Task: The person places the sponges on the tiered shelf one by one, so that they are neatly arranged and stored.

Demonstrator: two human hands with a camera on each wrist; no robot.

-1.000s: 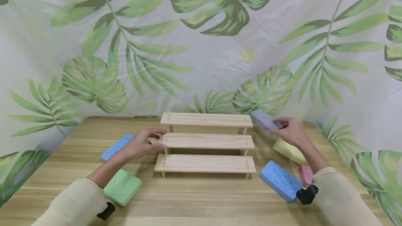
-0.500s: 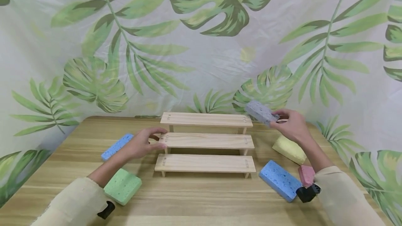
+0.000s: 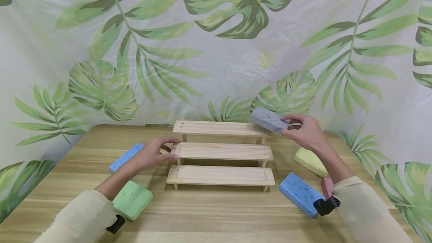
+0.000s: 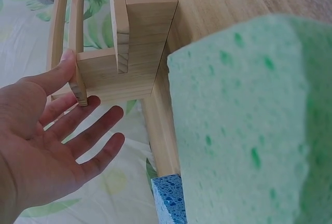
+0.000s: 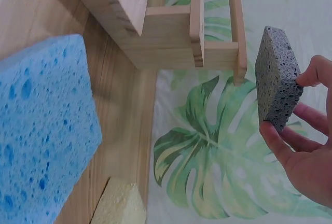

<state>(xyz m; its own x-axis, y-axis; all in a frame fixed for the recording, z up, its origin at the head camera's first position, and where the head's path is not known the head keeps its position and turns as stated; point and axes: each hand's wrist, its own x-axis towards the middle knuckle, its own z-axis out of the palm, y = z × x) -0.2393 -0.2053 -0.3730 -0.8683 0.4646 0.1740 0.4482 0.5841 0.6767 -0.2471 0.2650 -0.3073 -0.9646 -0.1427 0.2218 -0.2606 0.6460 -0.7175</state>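
- The left blue sponge (image 3: 125, 157) lies on the table (image 3: 209, 215), well to the left of the fingertips of the left hand (image 3: 156, 155).
- The green sponge (image 3: 132, 200) lies nearer the person than those fingers, close to the left forearm.
- The left hand grasps the wooden stand by the left end of its middle shelf (image 3: 221, 151), thumb along the near edge and forefinger at the far one; in the left wrist view the other fingers are loose and spread. This looks like steadying.
- The top shelf (image 3: 210, 127) is beyond the left fingertips; its right end is just below and left of the right fingertips. No sponge sits on the three shelves.
- The gray sponge (image 3: 267, 119) is in the air, sticking out leftward from the right fingers, above the top shelf's right end. The right wrist view shows it apart from the wood.
- The right hand (image 3: 305, 132) pinches the sponge's right end between thumb and fingers. The step in hand seems to be bringing it over the top shelf; the next move likely calls for levelling it, lowering it flat, then letting go while the left hand braces.
- Below and nearer the person than the right fingers lie the right blue sponge (image 3: 298, 192), yellow sponge (image 3: 308, 161) and pink sponge (image 3: 326, 186).
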